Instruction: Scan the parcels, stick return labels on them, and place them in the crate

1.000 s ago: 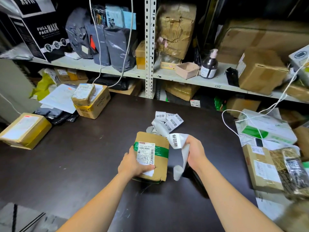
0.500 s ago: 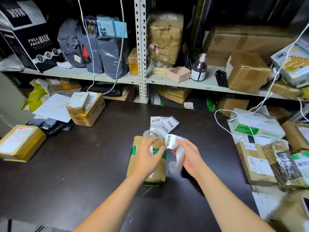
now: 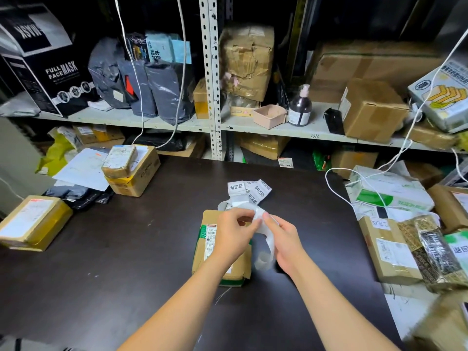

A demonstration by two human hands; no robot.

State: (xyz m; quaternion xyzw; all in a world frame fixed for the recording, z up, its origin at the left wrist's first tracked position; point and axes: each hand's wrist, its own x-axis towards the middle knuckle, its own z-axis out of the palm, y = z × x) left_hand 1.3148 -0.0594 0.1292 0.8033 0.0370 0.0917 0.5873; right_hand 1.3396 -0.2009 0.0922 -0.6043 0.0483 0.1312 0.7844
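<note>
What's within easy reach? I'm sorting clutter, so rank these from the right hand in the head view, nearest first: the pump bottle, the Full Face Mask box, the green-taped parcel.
1. The green-taped parcel, on the table just left of the right hand.
2. The pump bottle, on the shelf behind.
3. The Full Face Mask box, at the shelf's far left.

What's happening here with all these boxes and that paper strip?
A person at a dark table seems to be peeling a sticker from a strip of return labels. The left hand and the right hand both pinch the strip just above a brown parcel with green tape, which lies flat on the table. No return label is on it yet. Other parcels lie along the table's sides.
</note>
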